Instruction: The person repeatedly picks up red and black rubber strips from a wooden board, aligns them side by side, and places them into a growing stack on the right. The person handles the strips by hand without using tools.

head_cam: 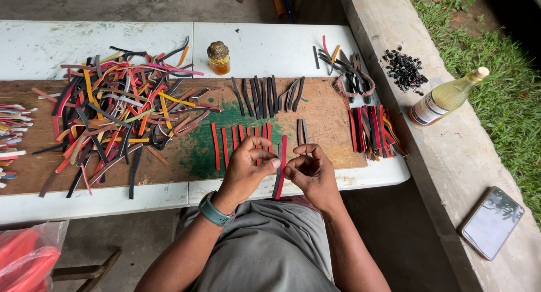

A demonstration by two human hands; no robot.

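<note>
Centre of the frame, low down: a red-and-black strip [280, 167] stands nearly upright between the two hands, over the near edge of the wooden board [169, 162]. The left hand [247, 167] pinches it near the top with fingertips [274, 163], and the right hand [311, 169] closes on it from the other side, so both hands are together, clamped on the one strip. It looks light, thin and bendy, a rubbery sort of thing, and best held by its flat faces near an end, I'd say.

Just above the hands, a row of red strips [242, 140] lies side by side on a green-stained patch, with dark strips [265, 95] further up. At upper left sprawls a big tangled pile of coloured strips [118, 112], close enough to crowd any reach that way. A small jar [218, 58] sits top centre, a sorted bundle [373, 131] on the right, and on the ledge a bottle [445, 97] and a phone [491, 222].
</note>
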